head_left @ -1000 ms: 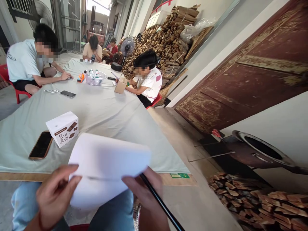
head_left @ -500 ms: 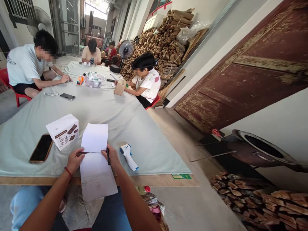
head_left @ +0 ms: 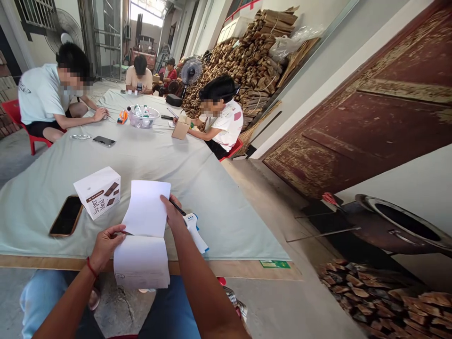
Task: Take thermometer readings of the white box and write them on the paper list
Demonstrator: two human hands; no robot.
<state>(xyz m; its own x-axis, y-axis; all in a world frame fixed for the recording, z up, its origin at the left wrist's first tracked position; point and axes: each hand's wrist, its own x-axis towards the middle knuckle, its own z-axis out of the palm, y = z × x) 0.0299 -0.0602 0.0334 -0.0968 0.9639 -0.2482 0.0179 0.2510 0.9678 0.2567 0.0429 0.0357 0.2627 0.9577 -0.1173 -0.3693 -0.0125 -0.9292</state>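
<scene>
Here, a long desk draped in pale green cloth stretches away from me toward twelve o'clock, with other people seated along both sides far up it, well apart from my hands. To my right, around three o'clock, bare concrete floor runs open beside the desk, and a stack of firewood lies beyond at four o'clock.

The desk's near edge sits just under my forearms, and a folded white sheet of paper lies across it, its lower half hanging over the edge toward my lap. My left hand pinches the sheet's left side at the crease, fingers closed on the paper. My right hand presses the sheet's right edge, and its fingers also grip a black pen pointing toward two o'clock.

I judge that I am creasing or flattening the fold; a next move would call for keeping the overhanging half from slipping off the edge.

At ten o'clock from the paper, just beside it, stands a small white carton. Left of that, at nine o'clock, lies a dark phone. A white and blue thermometer gun rests just beside my right wrist at four o'clock. Cloth beyond the paper at twelve o'clock leaves room to slide it forward.
</scene>
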